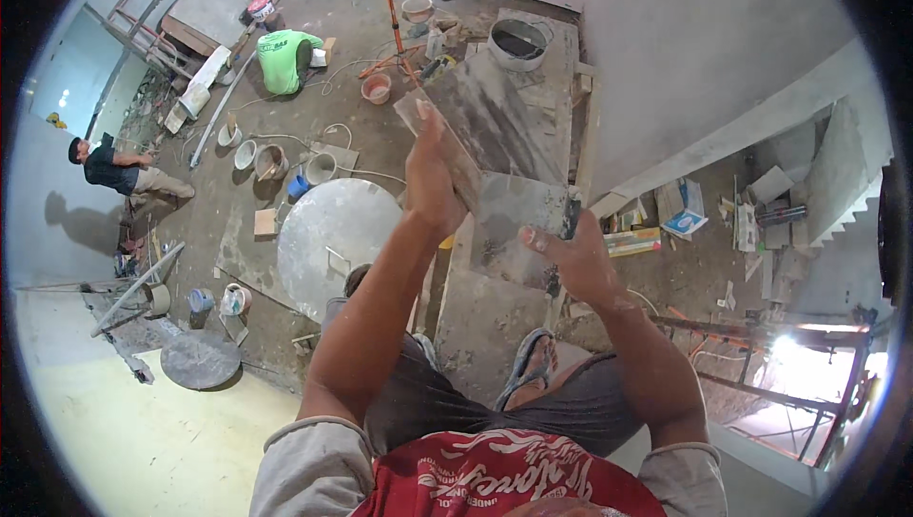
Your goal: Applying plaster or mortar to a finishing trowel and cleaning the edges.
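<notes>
My left hand is closed round the brown edge of a wooden board, whose broad face is streaked with dark grey and tilts away from me. My right hand grips the right edge of a flat, squarish grey plate, its thumb lying on the top face. Dark, mortar-like smears mark the plate's right edge. The plate's upper edge meets or overlaps the board's near end; whether they touch I cannot tell. The fingers of my right hand are mostly hidden under the plate.
Left of my arms lies a round grey disc with a handle. Several buckets stand beyond it, one of them blue. A round tub and an orange tripod stand ahead. One person crouches in a green shirt; another stands left.
</notes>
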`<state>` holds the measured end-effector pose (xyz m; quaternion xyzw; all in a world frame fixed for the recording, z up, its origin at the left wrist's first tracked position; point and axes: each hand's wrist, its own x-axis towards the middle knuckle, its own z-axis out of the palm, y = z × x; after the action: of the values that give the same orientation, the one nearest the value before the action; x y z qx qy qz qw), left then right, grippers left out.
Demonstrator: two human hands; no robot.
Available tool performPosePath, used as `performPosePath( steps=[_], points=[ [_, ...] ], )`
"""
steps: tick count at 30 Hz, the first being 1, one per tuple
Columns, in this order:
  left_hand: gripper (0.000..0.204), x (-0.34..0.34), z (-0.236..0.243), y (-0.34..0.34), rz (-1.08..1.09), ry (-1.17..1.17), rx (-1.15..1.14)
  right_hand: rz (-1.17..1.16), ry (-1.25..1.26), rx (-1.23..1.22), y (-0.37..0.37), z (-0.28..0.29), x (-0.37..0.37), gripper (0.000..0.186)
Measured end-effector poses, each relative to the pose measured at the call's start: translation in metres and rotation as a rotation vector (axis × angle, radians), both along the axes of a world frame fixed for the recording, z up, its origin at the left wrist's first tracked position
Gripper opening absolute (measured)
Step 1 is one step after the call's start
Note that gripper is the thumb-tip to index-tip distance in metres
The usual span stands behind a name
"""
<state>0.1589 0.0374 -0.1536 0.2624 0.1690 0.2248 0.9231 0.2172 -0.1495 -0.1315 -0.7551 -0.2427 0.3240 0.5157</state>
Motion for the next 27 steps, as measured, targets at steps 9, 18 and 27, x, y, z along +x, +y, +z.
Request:
performPosePath(
  steps=[9, 18, 27],
  points=[
    [0.056, 0.0, -0.002, -0.003, -0.027, 0.027, 0.05, -0.015, 0.053, 0.009, 0.004, 0.012, -0.006, 0.04],
    [0.06, 0.002, -0.015, -0.002, 0.001, 0.059, 0.096, 0.052, 0.003, -0.004, -0.002, -0.013, 0.006, 0.038],
    [0.064, -0.003, -0.009, 0.018, 0.186, -0.099, 0.068, 0.076, -0.08, -0.018, 0.004, -0.005, -0.001, 0.042]
  ],
)
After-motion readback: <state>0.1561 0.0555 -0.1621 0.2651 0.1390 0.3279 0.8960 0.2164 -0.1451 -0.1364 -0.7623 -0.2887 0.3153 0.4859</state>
